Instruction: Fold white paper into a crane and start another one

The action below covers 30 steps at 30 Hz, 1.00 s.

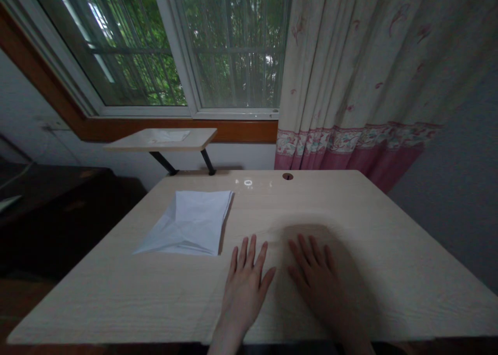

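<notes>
My left hand (246,280) rests palm down on the pale wooden desk (116,292), fingers spread and holding nothing. Beside it, in shadow, my right hand (315,272) lies flat as well, its fingers apart and nothing in them. A folded white sheet (198,217), paper by its look, lies ahead and to the left of my left hand, apart from it. One corner of the sheet stretches out to a point on the left, and creased layers show along its near edge.
A small raised shelf (136,139) on black legs stands at the desk's back left, with a white sheet (171,136) on it. A round cable hole (288,177) sits near the back edge. Behind are a window (237,49) and a floral curtain (350,85); dark furniture (50,204) stands left.
</notes>
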Each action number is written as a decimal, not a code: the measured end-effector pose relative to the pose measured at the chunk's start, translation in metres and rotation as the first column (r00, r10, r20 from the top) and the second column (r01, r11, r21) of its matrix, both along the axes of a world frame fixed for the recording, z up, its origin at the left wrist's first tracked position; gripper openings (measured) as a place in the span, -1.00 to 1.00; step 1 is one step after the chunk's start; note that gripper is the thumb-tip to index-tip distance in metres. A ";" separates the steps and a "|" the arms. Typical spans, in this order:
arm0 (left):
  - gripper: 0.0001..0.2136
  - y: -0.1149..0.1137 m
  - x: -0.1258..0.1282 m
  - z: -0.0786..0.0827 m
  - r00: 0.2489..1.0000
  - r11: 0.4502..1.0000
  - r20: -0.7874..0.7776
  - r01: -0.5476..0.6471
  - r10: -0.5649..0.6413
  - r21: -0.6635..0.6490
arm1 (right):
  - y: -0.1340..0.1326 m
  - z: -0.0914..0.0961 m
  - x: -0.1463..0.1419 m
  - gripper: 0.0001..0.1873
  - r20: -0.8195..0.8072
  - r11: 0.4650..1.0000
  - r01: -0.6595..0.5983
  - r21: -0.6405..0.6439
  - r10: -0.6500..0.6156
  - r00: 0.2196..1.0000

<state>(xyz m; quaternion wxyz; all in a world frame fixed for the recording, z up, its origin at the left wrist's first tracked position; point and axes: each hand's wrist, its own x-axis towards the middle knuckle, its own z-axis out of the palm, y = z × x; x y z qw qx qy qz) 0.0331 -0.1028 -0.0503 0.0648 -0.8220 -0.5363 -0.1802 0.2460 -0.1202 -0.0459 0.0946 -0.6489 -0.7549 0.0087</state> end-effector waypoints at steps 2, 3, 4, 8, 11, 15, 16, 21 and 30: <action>-0.48 0.001 0.000 0.001 1.000 1.000 0.005 -0.002 0.002 -0.001 | 0.001 -0.003 0.001 -0.38 -0.010 1.000 0.003 -0.002 -0.003 1.000; -0.49 0.002 0.000 0.002 1.000 1.000 0.008 -0.001 0.001 -0.004 | 0.001 -0.005 0.002 -0.39 -0.015 1.000 0.005 -0.005 -0.005 1.000; -0.51 0.002 0.000 0.004 1.000 1.000 0.012 0.003 -0.003 -0.008 | 0.002 -0.007 0.003 -0.40 -0.021 1.000 0.006 -0.006 -0.006 1.000; -0.64 0.005 -0.007 0.019 0.995 0.998 0.088 0.043 -0.040 -0.035 | 0.012 -0.011 0.005 -0.46 -0.028 1.000 0.007 0.026 -0.006 1.000; -0.68 0.009 -0.016 0.037 0.971 0.993 0.219 0.108 -0.097 -0.037 | 0.025 -0.004 0.002 -0.49 -0.035 0.995 -0.069 0.073 0.072 0.997; -0.70 0.023 -0.040 0.055 0.921 0.988 0.360 0.149 -0.149 0.027 | 0.048 0.011 -0.010 -0.51 -0.113 0.979 -0.161 0.124 0.175 0.978; -0.70 0.029 -0.048 0.057 0.916 0.991 0.378 0.126 -0.136 0.051 | 0.055 0.013 -0.015 -0.52 -0.165 0.972 -0.190 0.136 0.211 0.963; -0.71 0.070 -0.094 0.058 0.909 0.991 0.415 -0.015 -0.043 0.135 | 0.097 0.016 -0.062 -0.66 -0.617 0.982 -0.169 0.087 0.186 0.765; -0.72 0.116 -0.146 0.061 0.948 0.968 0.291 -0.183 0.127 0.174 | 0.141 0.014 -0.148 -0.80 -0.811 0.981 -0.150 0.124 0.188 0.554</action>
